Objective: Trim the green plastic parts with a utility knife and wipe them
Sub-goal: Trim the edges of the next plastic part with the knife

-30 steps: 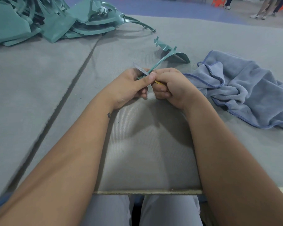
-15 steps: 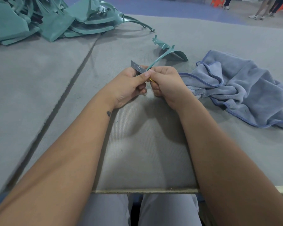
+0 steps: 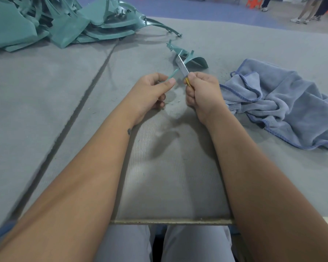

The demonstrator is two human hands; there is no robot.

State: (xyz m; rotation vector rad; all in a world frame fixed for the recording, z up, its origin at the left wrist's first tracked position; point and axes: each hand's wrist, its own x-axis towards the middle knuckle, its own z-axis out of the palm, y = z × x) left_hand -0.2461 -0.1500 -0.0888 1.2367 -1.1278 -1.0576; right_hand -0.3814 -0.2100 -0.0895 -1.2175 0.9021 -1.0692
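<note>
Head view: long, thin curved green plastic part (image 3: pixel 186 57) pinched at its near end by left hand (image 3: pixel 151 91), running up-right toward the grey worktop's (image 3: pixel 64 110) far edge. Right hand (image 3: pixel 201 91) gripping yellow-handled utility knife (image 3: pixel 182 68), blade angled up-left. Crumpled blue cloth (image 3: pixel 284 103) toward the right edge.

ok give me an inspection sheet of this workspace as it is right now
surface: grey felt-covered table, dark seam running across it, small green shavings near the hands
job's things: green plastic part; utility knife, blade up; blue cloth crumpled at right; pile of green parts far left
clutter: nothing seen
grippers: left hand pinches the part's thin strip; right hand grips the knife
cables: nothing seen
surroundings: blue floor, people's legs, orange stool far back
</note>
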